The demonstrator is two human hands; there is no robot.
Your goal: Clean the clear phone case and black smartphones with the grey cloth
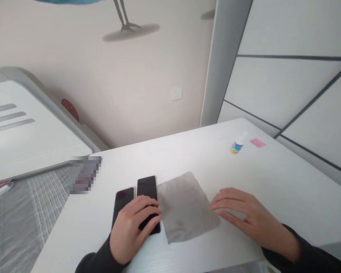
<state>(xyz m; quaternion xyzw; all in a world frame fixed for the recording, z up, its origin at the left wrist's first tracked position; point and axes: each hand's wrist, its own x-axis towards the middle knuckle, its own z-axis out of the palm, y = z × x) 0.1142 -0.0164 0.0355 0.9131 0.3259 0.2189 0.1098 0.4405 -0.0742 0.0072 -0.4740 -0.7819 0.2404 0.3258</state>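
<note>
A grey cloth [187, 208] lies spread flat on the white table [147, 155]. Along its left edge is a black-screened phone [147, 186], and a second dark phone [124, 196] lies just left of that one. My left hand [132, 227] reaches over both phones, hiding parts of them; its fingers are loosely stretched across the nearer phone, their tips by the cloth's left edge. At the cloth's right edge is my right hand [248, 214], fingers extended and thumb apart, with nothing in it. Whether its fingertips touch the cloth I cannot tell.
Toward the back right stand a small bottle [236, 147] with a white top and, beside it, a pink slip [257, 142]. A pixelated item [86, 175] is at the table's left edge. Beyond are a white bed board [39, 140] and grey bedding [45, 197].
</note>
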